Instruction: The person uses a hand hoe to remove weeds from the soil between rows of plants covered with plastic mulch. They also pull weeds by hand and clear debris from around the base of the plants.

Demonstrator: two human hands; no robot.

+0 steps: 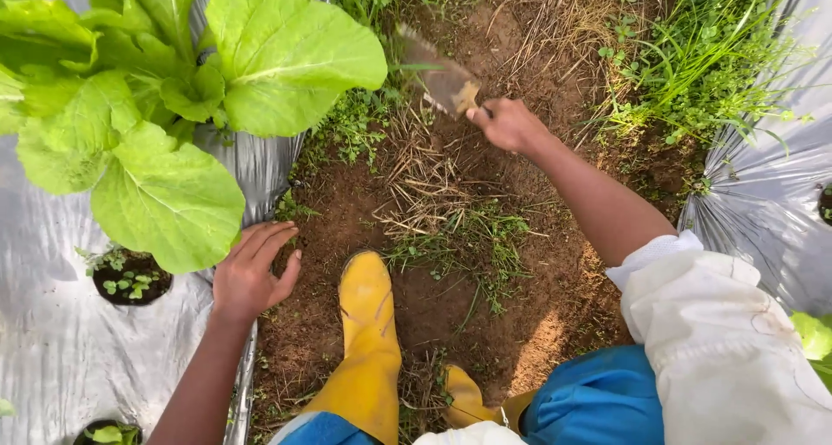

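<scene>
My right hand (510, 124) grips the handle of a small hoe, whose soil-caked metal blade (438, 74) points up and left over the dirt furrow. Dry straw and cut weeds (425, 176) lie just below the blade. My left hand (251, 272) rests with fingers spread on the edge of the silver plastic mulch (52, 324), right under a big leaf of a large green leafy vegetable plant (147, 90). My yellow rubber boots (368, 341) stand in the furrow between my arms.
Silver mulch sheet (763, 185) also covers the bed on the right, with tall grass and weeds (693, 64) along its edge. A planting hole with small weeds (128, 280) sits left of my left hand. Brown soil (537, 306) fills the furrow.
</scene>
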